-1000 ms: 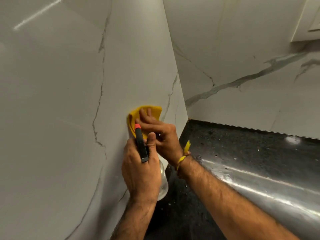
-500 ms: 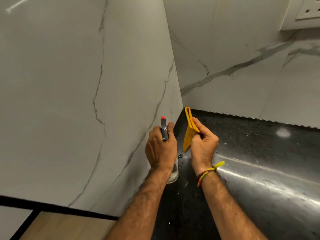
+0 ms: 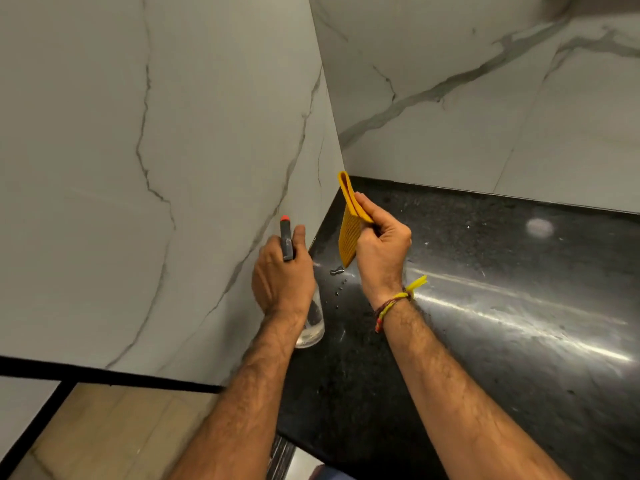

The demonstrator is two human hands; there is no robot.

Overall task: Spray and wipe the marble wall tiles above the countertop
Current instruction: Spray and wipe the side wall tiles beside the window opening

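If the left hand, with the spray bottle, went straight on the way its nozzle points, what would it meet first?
Most likely the marble wall tile. The left hand grips the spray bottle with its red-tipped nozzle aimed up towards that tile, nothing between them. Depth is unclear from one view.

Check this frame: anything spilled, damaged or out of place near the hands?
Only minor: a few water droplets lie on the black countertop below the folded yellow cloth that the right hand holds. The left hand grips the spray bottle. The dark lines on the marble wall tiles look like veining, not cracks.
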